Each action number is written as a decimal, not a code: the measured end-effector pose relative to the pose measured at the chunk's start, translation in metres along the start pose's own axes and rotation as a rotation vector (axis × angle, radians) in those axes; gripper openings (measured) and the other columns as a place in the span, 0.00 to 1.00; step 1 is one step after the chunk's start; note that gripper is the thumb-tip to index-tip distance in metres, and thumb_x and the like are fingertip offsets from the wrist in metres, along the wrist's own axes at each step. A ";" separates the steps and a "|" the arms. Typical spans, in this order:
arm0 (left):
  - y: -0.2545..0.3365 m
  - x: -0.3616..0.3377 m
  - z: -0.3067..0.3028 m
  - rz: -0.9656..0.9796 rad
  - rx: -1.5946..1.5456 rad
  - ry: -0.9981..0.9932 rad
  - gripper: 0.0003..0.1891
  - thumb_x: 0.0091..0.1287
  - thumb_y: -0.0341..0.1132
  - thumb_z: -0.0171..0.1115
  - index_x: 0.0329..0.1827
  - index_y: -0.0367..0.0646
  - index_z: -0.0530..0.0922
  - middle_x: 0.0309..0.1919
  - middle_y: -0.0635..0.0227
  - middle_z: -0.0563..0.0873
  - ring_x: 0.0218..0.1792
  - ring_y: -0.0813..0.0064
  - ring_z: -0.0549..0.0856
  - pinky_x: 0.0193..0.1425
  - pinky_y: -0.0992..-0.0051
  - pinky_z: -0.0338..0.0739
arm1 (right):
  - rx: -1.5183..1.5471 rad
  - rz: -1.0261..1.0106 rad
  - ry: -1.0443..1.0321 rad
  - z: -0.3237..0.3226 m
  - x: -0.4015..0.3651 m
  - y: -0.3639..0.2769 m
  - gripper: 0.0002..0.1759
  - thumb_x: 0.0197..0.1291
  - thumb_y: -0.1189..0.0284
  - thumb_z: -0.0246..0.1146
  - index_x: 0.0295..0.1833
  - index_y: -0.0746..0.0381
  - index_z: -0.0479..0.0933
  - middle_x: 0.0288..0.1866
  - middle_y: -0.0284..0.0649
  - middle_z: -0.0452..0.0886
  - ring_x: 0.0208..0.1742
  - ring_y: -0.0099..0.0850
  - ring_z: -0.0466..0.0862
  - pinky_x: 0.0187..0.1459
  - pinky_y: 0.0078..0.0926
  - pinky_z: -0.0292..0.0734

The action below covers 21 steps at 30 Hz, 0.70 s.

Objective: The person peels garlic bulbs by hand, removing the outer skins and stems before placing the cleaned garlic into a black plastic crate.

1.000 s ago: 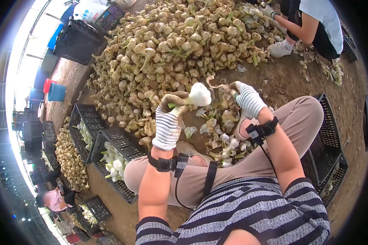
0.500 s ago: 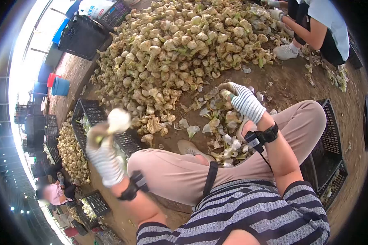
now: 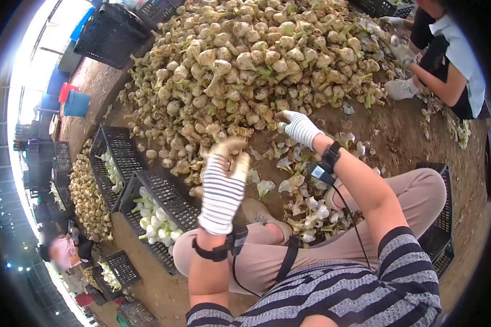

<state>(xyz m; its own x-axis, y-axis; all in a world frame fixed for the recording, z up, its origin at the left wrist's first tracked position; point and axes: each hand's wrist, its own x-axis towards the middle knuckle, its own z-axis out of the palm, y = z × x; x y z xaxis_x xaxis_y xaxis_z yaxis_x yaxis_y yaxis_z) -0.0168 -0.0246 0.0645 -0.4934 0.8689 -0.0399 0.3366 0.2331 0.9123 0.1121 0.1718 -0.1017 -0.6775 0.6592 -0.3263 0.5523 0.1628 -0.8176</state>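
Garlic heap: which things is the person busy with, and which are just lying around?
In use:
big heap of tan unpeeled garlic bulbs
striped-gloved left hand and right hand, both at the heap's near edge
black plastic crate holding white peeled bulbs
pale husks on the dirt

Probably just lying about:
blue bucket
dark crate behind the heap

The ground is a bare dirt floor (image 3: 398,147), brown and packed. A broad heap of garlic (image 3: 256,60) covers most of its far part. Loose skins (image 3: 305,207) lie scattered just beside the heap's near edge. Two black crates (image 3: 163,196) stand side by side to the left, holding white bulbs (image 3: 155,218). Beyond them lies a smaller pile (image 3: 87,191), probably garlic too, though the edge blurs. A blue bucket (image 3: 76,103) stands well apart.
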 end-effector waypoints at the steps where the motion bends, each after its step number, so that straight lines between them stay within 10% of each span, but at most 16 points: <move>1: -0.017 -0.002 0.007 -0.103 -0.034 -0.037 0.09 0.70 0.29 0.61 0.50 0.40 0.79 0.45 0.67 0.82 0.43 0.79 0.81 0.49 0.79 0.76 | -0.065 -0.033 -0.007 0.006 0.015 0.001 0.22 0.64 0.65 0.61 0.60 0.64 0.74 0.53 0.57 0.80 0.51 0.49 0.81 0.54 0.39 0.76; 11: -0.025 0.008 0.006 -0.258 -0.093 0.014 0.09 0.72 0.29 0.58 0.51 0.37 0.79 0.45 0.66 0.83 0.42 0.82 0.81 0.49 0.79 0.77 | -0.573 0.023 0.193 0.063 0.107 -0.011 0.25 0.63 0.68 0.63 0.65 0.64 0.71 0.58 0.52 0.79 0.59 0.43 0.79 0.57 0.40 0.76; 13: -0.030 0.014 0.007 -0.358 -0.300 0.070 0.10 0.72 0.30 0.57 0.52 0.37 0.79 0.45 0.65 0.84 0.45 0.79 0.82 0.51 0.79 0.77 | 0.573 0.131 0.048 0.038 0.067 -0.021 0.24 0.62 0.70 0.65 0.63 0.63 0.72 0.53 0.39 0.82 0.53 0.32 0.82 0.53 0.27 0.79; 15: -0.040 0.018 0.013 -0.323 -0.301 0.104 0.15 0.72 0.30 0.58 0.59 0.38 0.76 0.50 0.63 0.82 0.50 0.75 0.81 0.54 0.78 0.76 | 1.052 -0.001 0.014 0.023 0.029 -0.019 0.22 0.63 0.69 0.66 0.61 0.62 0.73 0.51 0.33 0.81 0.46 0.23 0.82 0.47 0.20 0.80; 21: -0.018 0.018 0.045 -0.231 -0.680 -0.158 0.29 0.65 0.30 0.67 0.69 0.39 0.67 0.59 0.61 0.77 0.57 0.73 0.78 0.63 0.74 0.73 | 1.292 -0.162 -0.110 -0.022 -0.080 -0.070 0.18 0.67 0.65 0.63 0.58 0.61 0.75 0.48 0.33 0.81 0.47 0.20 0.80 0.49 0.22 0.76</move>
<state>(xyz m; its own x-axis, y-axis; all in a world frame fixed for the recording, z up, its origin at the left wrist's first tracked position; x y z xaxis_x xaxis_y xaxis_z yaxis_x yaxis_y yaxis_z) 0.0047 0.0066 0.0288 -0.3531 0.8948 -0.2732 -0.3595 0.1398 0.9226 0.1381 0.1241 -0.0076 -0.7616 0.6257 -0.1688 -0.3596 -0.6246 -0.6932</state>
